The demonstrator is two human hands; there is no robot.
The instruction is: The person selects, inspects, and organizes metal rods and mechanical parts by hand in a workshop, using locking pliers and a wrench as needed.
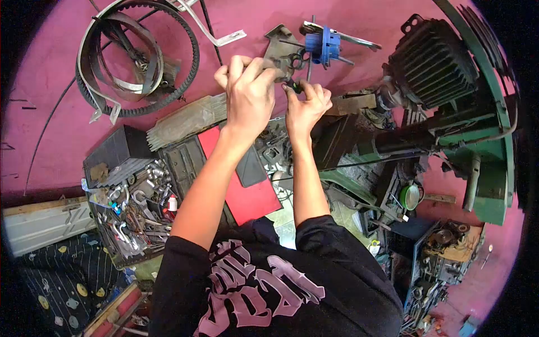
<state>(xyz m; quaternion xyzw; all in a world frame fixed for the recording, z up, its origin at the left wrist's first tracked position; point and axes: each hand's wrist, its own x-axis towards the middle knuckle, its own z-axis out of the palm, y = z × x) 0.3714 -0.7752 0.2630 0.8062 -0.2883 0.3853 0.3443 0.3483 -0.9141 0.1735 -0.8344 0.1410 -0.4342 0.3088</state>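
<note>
Both of my arms reach up and forward to the pink wall. My left hand [250,92] is closed, its fingers curled beside a hanging metal plate [276,47]; what they grip, if anything, is hidden. With thumb and fingers, my right hand [307,109] pinches a small dark part [294,86] showing a speck of green. That part lies between my two hands, close to the left fingertips. Dark rings [296,60] hang just above it. To the right of the plate, a blue plastic piece [323,46] hangs on the wall among metal rods.
A ribbed belt [193,62] and metal bands hang at left. Below are a tray of tools [137,208], a red board [247,202] and a dark box [120,154]. At right, a finned motor [432,64] and green machine frame [494,185] jut out.
</note>
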